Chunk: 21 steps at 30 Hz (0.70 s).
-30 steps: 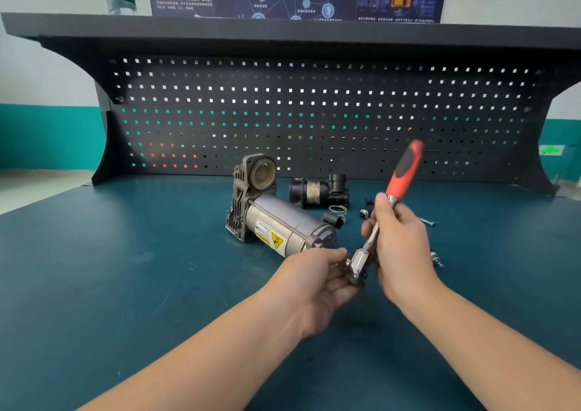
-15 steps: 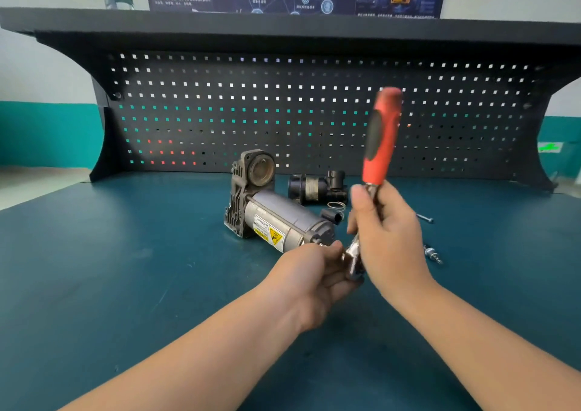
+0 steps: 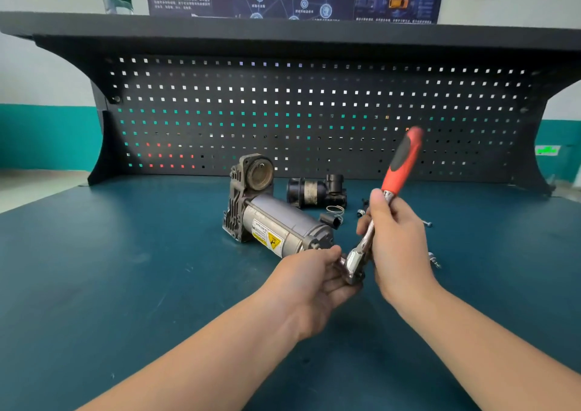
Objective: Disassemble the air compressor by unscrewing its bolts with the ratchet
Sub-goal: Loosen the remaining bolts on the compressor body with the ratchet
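Note:
The air compressor (image 3: 276, 222) lies on its side on the blue-green bench: a grey motor cylinder with a yellow warning label, and a dark cast head at its far end. My right hand (image 3: 399, 247) grips the ratchet (image 3: 399, 165) by its metal shaft, the red and black handle pointing up and to the right. The chrome ratchet head (image 3: 353, 264) sits just off the compressor's near end. My left hand (image 3: 314, 281) holds that head with fingers and thumb curled around it. What the head engages is hidden by my fingers.
A black cylindrical part (image 3: 314, 190) lies behind the compressor, with a small spring (image 3: 334, 211) and a black cap (image 3: 330, 222) beside it. Loose bolts (image 3: 434, 258) lie to the right of my right hand. A perforated back panel (image 3: 314, 112) closes off the bench's rear.
The ratchet handle swung from upright back down to the right. My left hand stayed on the ratchet head near the compressor's end.

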Each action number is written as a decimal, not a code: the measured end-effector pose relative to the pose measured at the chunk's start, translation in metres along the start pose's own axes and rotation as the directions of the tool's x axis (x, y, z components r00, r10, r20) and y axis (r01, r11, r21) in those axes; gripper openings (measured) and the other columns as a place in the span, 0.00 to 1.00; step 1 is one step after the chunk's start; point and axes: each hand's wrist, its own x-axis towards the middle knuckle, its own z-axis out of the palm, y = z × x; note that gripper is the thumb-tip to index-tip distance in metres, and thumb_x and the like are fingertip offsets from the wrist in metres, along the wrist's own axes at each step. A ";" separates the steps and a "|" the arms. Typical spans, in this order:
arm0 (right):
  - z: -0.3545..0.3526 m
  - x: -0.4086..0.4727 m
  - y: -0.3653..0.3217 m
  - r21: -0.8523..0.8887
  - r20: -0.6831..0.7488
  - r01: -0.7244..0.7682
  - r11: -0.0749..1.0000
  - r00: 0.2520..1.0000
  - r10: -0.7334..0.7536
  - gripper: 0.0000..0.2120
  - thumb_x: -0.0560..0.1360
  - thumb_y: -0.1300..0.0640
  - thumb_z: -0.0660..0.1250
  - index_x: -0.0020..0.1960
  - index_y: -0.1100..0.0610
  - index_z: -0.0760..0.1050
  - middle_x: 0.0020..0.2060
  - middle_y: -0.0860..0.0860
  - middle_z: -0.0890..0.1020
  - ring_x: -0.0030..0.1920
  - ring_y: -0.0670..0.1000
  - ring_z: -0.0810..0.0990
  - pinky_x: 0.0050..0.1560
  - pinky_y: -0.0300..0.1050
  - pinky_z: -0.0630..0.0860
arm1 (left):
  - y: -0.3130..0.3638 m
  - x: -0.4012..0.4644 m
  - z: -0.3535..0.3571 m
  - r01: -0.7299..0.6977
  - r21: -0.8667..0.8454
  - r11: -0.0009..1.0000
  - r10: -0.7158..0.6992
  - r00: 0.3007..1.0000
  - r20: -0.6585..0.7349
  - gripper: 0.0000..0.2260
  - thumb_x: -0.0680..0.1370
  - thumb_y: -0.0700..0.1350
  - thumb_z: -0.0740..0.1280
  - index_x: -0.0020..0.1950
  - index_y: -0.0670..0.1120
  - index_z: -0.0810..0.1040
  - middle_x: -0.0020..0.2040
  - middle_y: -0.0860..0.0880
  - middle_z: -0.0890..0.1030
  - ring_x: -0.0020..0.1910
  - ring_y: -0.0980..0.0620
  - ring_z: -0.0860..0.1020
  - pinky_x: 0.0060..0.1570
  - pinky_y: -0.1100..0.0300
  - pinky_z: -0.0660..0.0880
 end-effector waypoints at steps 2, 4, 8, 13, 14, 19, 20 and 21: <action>0.000 -0.008 -0.005 -0.084 0.097 0.270 0.959 0.960 -0.262 0.14 0.80 0.49 0.59 0.36 0.52 0.69 0.25 0.46 0.74 0.26 0.42 0.69 0.30 0.35 0.67 | 0.000 0.000 -0.001 -0.013 0.001 1.000 0.013 1.000 0.011 0.05 0.78 0.39 0.64 0.45 0.37 0.76 0.38 0.41 0.80 0.35 0.47 0.79 0.33 0.57 0.81; 0.000 -0.016 -0.008 -0.126 0.240 0.515 0.848 0.845 -0.478 0.12 0.78 0.48 0.60 0.38 0.53 0.68 0.26 0.49 0.73 0.27 0.45 0.71 0.30 0.36 0.68 | 0.000 0.000 -0.002 -0.022 0.015 1.000 0.022 0.999 0.033 0.05 0.78 0.39 0.65 0.46 0.38 0.78 0.36 0.42 0.80 0.33 0.49 0.79 0.32 0.59 0.81; -0.001 -0.024 -0.009 -0.239 0.507 0.886 0.397 0.463 -0.727 0.12 0.76 0.54 0.60 0.41 0.61 0.75 0.29 0.49 0.74 0.29 0.51 0.71 0.29 0.44 0.70 | -0.003 -0.004 0.000 -0.069 -0.088 0.994 0.081 0.987 0.141 0.19 0.79 0.40 0.60 0.32 0.46 0.84 0.35 0.49 0.83 0.34 0.56 0.82 0.32 0.65 0.78; 0.004 -0.025 -0.006 -0.267 0.328 0.734 0.624 0.678 -0.657 0.10 0.77 0.50 0.60 0.38 0.52 0.68 0.26 0.42 0.68 0.28 0.46 0.66 0.30 0.38 0.65 | 0.001 -0.001 -0.002 -0.019 -0.002 1.000 0.019 0.997 0.077 0.14 0.79 0.35 0.57 0.39 0.40 0.80 0.37 0.43 0.81 0.35 0.49 0.80 0.29 0.62 0.78; 0.004 -0.022 -0.006 -0.239 0.250 0.616 0.751 0.786 -0.565 0.11 0.77 0.49 0.60 0.38 0.50 0.66 0.25 0.44 0.69 0.28 0.46 0.68 0.30 0.38 0.66 | 0.002 0.000 -0.003 -0.011 0.006 1.000 0.011 0.999 0.052 0.11 0.79 0.34 0.58 0.42 0.38 0.78 0.36 0.42 0.80 0.33 0.48 0.79 0.28 0.60 0.79; 0.000 0.004 0.003 -0.009 -0.096 -0.184 0.983 0.979 0.183 0.15 0.80 0.50 0.59 0.37 0.54 0.69 0.24 0.45 0.74 0.23 0.44 0.69 0.26 0.39 0.66 | 0.002 0.000 0.000 0.011 0.023 1.000 -0.011 1.000 -0.002 0.05 0.79 0.36 0.62 0.48 0.36 0.76 0.43 0.39 0.80 0.39 0.45 0.79 0.38 0.54 0.79; 0.000 0.007 0.007 0.122 -0.101 -0.345 0.931 0.928 0.357 0.14 0.80 0.50 0.59 0.38 0.54 0.69 0.26 0.48 0.74 0.20 0.44 0.68 0.23 0.37 0.64 | 0.002 0.001 0.000 0.015 0.025 1.000 -0.015 1.000 -0.006 0.05 0.79 0.36 0.62 0.46 0.37 0.76 0.43 0.39 0.80 0.39 0.45 0.79 0.40 0.54 0.78; -0.001 0.008 0.010 0.216 -0.086 -0.463 0.860 0.868 0.489 0.14 0.81 0.50 0.59 0.38 0.55 0.69 0.27 0.50 0.74 0.17 0.43 0.67 0.19 0.33 0.61 | 0.002 0.001 0.000 0.020 0.025 0.999 -0.020 1.000 -0.008 0.06 0.79 0.36 0.61 0.45 0.37 0.76 0.43 0.39 0.80 0.39 0.46 0.79 0.40 0.55 0.78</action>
